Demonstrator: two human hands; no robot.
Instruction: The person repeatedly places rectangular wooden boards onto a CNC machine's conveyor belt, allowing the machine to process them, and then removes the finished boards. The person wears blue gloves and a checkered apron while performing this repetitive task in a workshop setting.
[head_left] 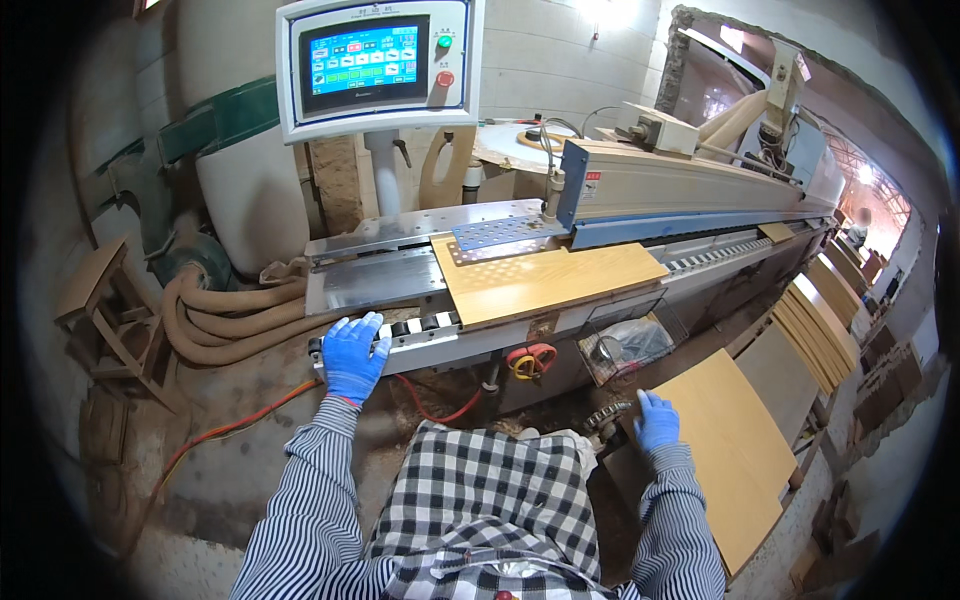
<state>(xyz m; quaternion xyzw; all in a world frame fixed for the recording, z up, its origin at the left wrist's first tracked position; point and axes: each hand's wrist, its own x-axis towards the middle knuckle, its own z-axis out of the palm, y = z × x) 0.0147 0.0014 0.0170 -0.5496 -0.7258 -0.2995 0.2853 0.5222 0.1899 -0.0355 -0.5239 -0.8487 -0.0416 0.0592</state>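
My left hand (352, 358), in a blue glove, lies with fingers spread over the near left end of the roller rail (405, 329) on a long panel-processing machine. A light wood-coloured panel (550, 285) lies flat on the machine bed, partly under a blue perforated plate (505, 234). It is out of reach of both hands at this moment. On my right, my right hand (657, 422), also gloved in blue, is at the left edge of another wood-coloured panel (725, 440). Its fingers look stretched out and it grips nothing visible; whether it touches that panel I cannot tell.
A control screen (365, 62) with green and red buttons stands above the machine's left end. Orange-handled scissors (530, 361) hang on its front. Brown hoses (215, 315) and a wooden stool (110, 310) are at left. Stacked panels (815, 330) stand at right; a person (858, 230) is far behind.
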